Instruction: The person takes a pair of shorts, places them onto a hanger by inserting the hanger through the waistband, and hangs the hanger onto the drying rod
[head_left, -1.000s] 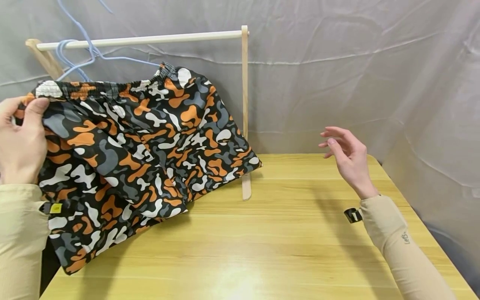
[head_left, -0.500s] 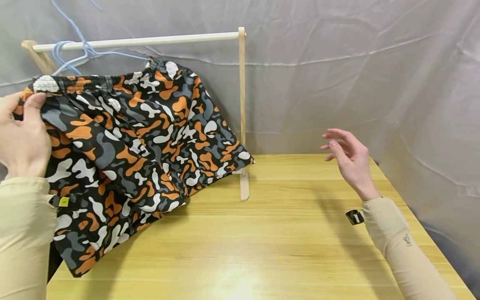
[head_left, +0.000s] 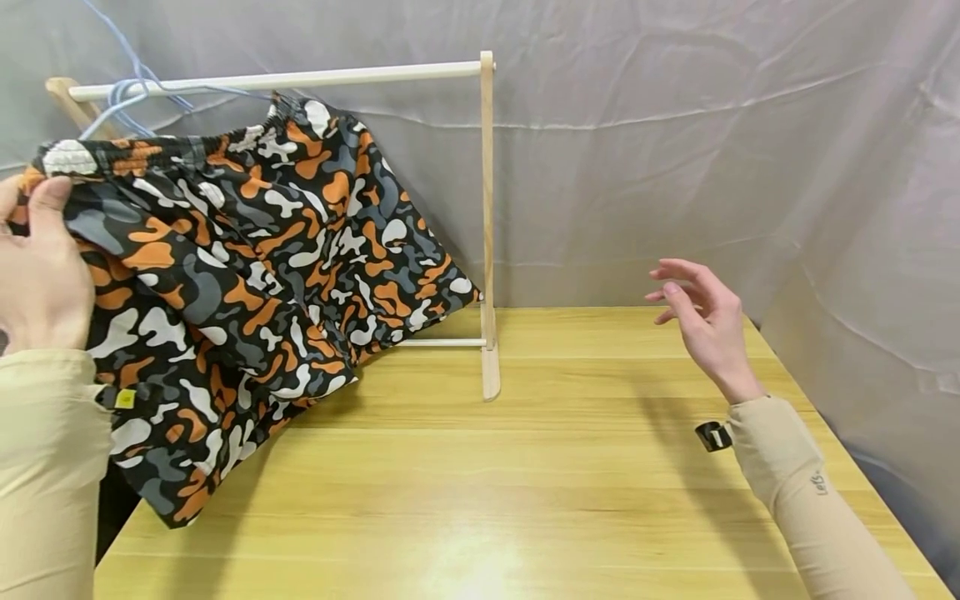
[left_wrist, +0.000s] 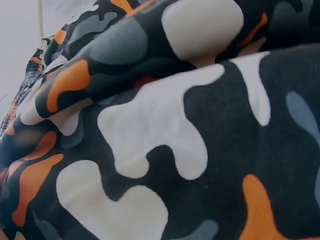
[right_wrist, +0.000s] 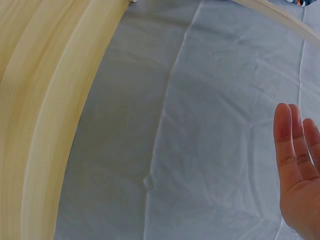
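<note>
The left hand [head_left: 41, 275] pinches the elastic waistband corner of the camouflage shorts [head_left: 240, 275], thumb pressed over the fabric edge, at the far left of the wooden rack [head_left: 487, 225]. The shorts hang slanted below the rack's top rail, their waistband running just under it and rising toward a blue hanger [head_left: 120, 104] hooked over the rail's left end; the leg hems droop to the table [head_left: 525, 483], one hem ending just short of the rack's upright post, the other spilling past the table's left edge. In the left wrist view the patterned cloth [left_wrist: 165, 145] fills almost everything. The right hand [head_left: 701, 321] holds nothing, fingers loosely spread and relaxed, raised above the table well to the right of the post; the right wrist view shows its straight fingers [right_wrist: 295, 150] against the grey backdrop sheet [right_wrist: 200, 125]. Between the post and that hand, and all along the table's near edge in front of the rack, the wooden surface lies bare.
</note>
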